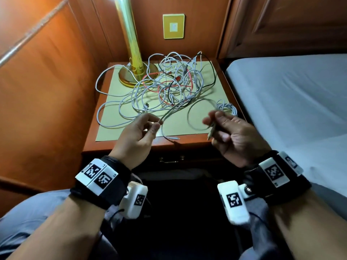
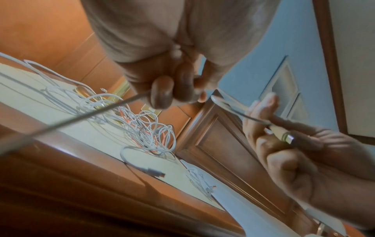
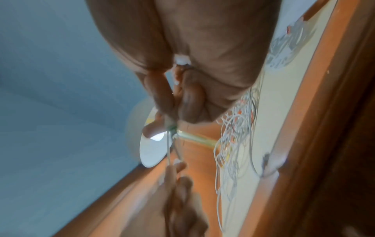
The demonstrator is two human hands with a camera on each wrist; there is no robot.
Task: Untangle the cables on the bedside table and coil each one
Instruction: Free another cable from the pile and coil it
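Note:
A tangle of white, red and black cables (image 1: pixel 169 81) lies on the bedside table (image 1: pixel 217 141), on a pale paper mat (image 1: pixel 116 132). My left hand (image 1: pixel 156 124) pinches one white cable (image 1: pixel 169 113) between thumb and fingers above the table's front edge. That strand runs back into the tangle. My right hand (image 1: pixel 212 121) grips the same cable near its USB plug (image 2: pixel 284 136), and a loop hangs between the two hands. In the left wrist view my left hand (image 2: pixel 168 96) holds the strand taut. One small coiled white cable (image 1: pixel 227 107) rests at the table's right side.
A brass lamp (image 1: pixel 135 72) stands at the table's back left, with cables around its base. A loose white plug end (image 1: pixel 174 138) lies near the front edge. A bed (image 1: pixel 291 100) is on the right, wood panelling on the left and a wall switch (image 1: pixel 173 26) behind.

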